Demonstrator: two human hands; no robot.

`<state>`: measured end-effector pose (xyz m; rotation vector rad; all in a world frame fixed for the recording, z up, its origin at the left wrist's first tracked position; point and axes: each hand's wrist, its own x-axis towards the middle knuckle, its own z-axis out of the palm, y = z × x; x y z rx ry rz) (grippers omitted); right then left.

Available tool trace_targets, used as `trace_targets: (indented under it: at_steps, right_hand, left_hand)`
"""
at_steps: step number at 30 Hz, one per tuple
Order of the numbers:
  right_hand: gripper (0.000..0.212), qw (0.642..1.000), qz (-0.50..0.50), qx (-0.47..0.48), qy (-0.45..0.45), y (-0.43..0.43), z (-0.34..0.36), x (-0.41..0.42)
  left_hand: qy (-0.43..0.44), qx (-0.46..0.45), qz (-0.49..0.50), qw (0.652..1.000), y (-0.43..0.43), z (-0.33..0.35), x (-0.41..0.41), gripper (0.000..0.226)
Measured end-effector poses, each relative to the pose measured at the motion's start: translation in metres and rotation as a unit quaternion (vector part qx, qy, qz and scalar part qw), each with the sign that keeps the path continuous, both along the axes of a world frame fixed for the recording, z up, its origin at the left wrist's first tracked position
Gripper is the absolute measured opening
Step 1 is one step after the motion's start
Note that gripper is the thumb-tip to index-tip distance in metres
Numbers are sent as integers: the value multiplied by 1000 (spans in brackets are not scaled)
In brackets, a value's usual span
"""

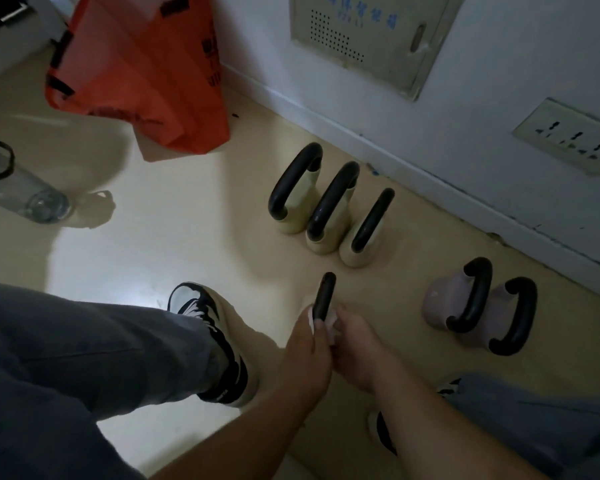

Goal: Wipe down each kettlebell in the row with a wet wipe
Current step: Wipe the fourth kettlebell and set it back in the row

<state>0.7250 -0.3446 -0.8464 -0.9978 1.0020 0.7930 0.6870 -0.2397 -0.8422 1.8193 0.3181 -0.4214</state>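
Held kettlebell (324, 295): on the floor between the feet, near centre; black handle seen edge-on, long axis running near to far, tilted slightly right; body hidden by the hands.
Left hand (307, 355): grips the near end of that handle.
Right hand (355, 351): pinches a white wet wipe (331, 322) against the handle.
Cream kettlebells (326, 209): three, touching in a row, farther off; handles arch up, slanting far-right.
Mauve kettlebells (478, 303): two at right, tipped, handles toward the near right.
Orange bag (142, 71): far left, contents not visible.
Clear bottle (21, 188): lying at left; contents unclear.
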Motion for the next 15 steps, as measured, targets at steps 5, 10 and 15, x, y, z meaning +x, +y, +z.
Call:
trace_targets:
  at_steps: [5, 10, 15]
  right_hand:
    - [55, 1000, -3, -20, 4, 5, -9, 2]
    - [66, 1000, -6, 10, 11, 5, 0, 5]
    - [64, 1000, 14, 4, -11, 4, -5, 6]
  left_hand:
    - [308, -152, 154, 926, -7, 23, 80, 47]
    - [78, -6, 21, 997, 11, 4, 2, 39]
    - [224, -82, 160, 958, -13, 27, 30, 44]
